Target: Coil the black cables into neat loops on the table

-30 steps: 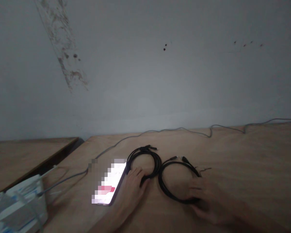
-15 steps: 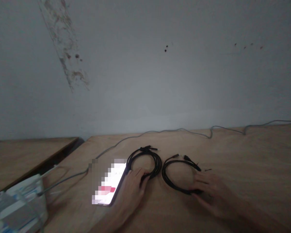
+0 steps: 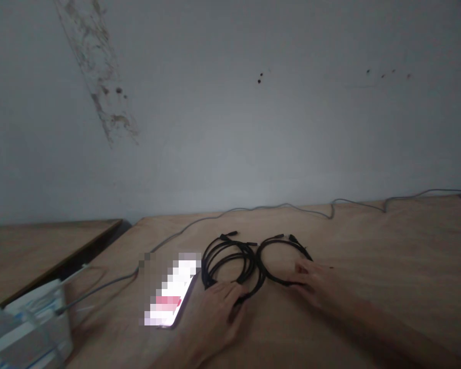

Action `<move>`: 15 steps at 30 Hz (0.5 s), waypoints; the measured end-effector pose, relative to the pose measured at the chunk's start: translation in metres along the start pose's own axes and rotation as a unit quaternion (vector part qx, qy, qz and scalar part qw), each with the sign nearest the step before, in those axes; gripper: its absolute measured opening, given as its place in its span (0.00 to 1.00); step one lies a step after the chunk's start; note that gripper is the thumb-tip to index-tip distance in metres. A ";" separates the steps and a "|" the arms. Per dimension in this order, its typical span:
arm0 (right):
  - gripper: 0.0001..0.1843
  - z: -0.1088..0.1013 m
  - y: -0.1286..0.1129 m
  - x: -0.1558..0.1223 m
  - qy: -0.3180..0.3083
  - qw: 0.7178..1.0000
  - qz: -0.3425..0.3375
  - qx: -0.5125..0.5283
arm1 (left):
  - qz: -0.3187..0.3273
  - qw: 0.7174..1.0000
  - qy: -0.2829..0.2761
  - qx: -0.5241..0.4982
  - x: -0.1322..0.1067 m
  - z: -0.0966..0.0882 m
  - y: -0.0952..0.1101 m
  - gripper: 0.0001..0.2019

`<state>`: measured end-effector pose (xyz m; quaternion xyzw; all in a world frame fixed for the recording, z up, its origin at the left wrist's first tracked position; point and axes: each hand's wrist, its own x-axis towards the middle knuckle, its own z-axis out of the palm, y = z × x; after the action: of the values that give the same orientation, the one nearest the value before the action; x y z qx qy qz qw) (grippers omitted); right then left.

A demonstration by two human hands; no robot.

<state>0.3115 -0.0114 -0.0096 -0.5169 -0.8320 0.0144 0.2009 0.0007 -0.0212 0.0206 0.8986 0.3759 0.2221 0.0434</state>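
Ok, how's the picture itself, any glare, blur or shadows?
All in the head view: dim light; the phone glaring white, partly pixelated; left hand and right hand a bit soft; shadows on the table beside them.

L coil (image 3: 205, 266) lies on table (image 3: 388, 256), R coil (image 3: 281, 242) just to its rt, edges meeting. Both have conn. ends (image 3: 232, 233) on far side. L hand (image 3: 218, 307) is at near edge of L coil, R hand (image 3: 315, 284) at near-rt edge of R coil. Phone (image 3: 176, 291) sits close by, left of L coil. Cord (image 3: 253, 207) runs behind coils, then passes left of phone to adapter (image 3: 23, 341) at near left. 2nd table (image 3: 42, 246) is far left, past a gap; wall (image 3: 215, 143) behind all.
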 end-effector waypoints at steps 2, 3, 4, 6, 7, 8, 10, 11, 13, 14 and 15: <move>0.15 0.008 0.008 0.004 -0.036 0.999 0.006 0.005 | 0.001 0.999 -0.041 0.007 0.001 -0.002 0.003 0.13; 0.14 0.012 0.011 0.006 -0.035 0.999 0.016 0.007 | 0.002 0.998 -0.054 0.010 0.000 -0.002 0.004 0.13; 0.14 0.014 0.014 0.007 -0.035 0.999 0.022 0.011 | 0.005 0.998 -0.066 0.010 -0.001 -0.002 0.004 0.13; 0.13 0.015 0.015 0.008 -0.026 0.999 0.035 0.018 | 0.025 0.996 -0.081 -0.017 -0.004 -0.001 0.004 0.14; 0.13 0.014 0.015 0.008 -0.023 0.999 0.037 0.021 | 0.038 0.995 -0.085 -0.039 -0.007 -0.001 0.003 0.15; 0.13 0.012 0.013 0.007 -0.021 0.999 0.033 0.023 | 0.059 0.992 -0.088 -0.066 -0.010 0.000 0.002 0.16; 0.13 0.006 0.008 0.005 -0.019 0.999 0.020 0.025 | 0.076 0.990 -0.070 -0.097 -0.013 0.001 -0.001 0.16; 0.13 0.003 0.005 0.004 -0.017 0.999 0.013 0.027 | 0.072 0.992 -0.047 -0.095 -0.014 0.001 -0.002 0.16; 0.13 -0.001 0.000 0.003 -0.008 0.999 0.002 0.033 | 0.029 0.997 0.015 -0.072 -0.010 0.000 -0.006 0.12; 0.12 -0.002 -0.002 0.003 0.000 0.999 0.001 0.038 | -0.004 0.997 0.041 -0.065 -0.006 -0.001 -0.009 0.10; 0.11 -0.003 -0.003 0.002 0.010 0.999 0.004 0.042 | -0.042 0.994 0.079 -0.061 -0.001 -0.002 -0.011 0.11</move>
<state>0.3088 -0.0114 -0.0054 -0.5116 -0.8264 0.0455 0.2309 -0.0084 -0.0143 0.0188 0.8573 0.4011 0.3134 0.0779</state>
